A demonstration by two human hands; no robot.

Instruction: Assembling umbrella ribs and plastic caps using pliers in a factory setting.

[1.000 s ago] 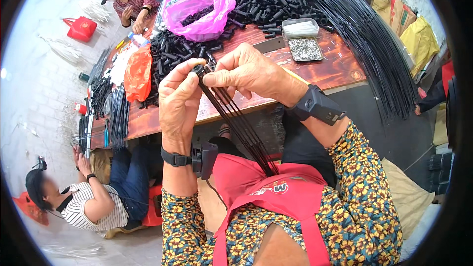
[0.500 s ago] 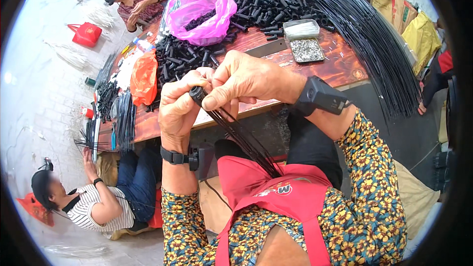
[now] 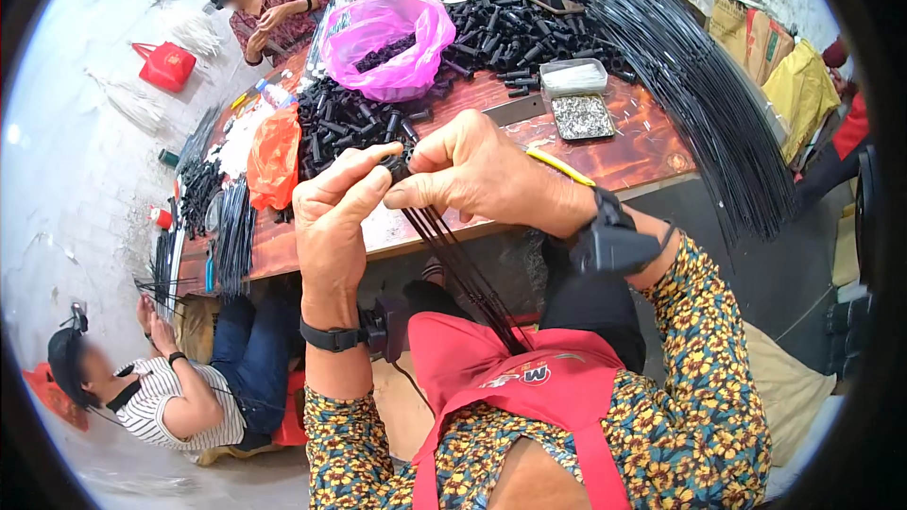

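Above my lap, both hands meet at a short black plastic cylinder (image 3: 396, 167) with a bundle of thin black rods (image 3: 463, 266) running down from it to my red apron. My left hand (image 3: 331, 212) pinches the cylinder between thumb and fingers. The closed fingers of my right hand (image 3: 477, 175) press at its other side, thumb against it. My fingers partly cover the cylinder. A slim yellow object (image 3: 561, 166) shows beside my right wrist; I cannot tell whether it touches the hand.
The wooden table (image 3: 652, 137) carries piled black tubular parts (image 3: 515, 33), a pink plastic bag (image 3: 345, 47), an orange bag (image 3: 274, 161), a tray of small metal pieces (image 3: 582, 117) and a clear box (image 3: 574, 77). Long black rods (image 3: 699, 99) overhang the right edge. Co-workers sit at left.
My hands have shifted slightly, the left one moving left and turning. More of the cylinder is covered now. The yellow object has come into sight by my right wrist.
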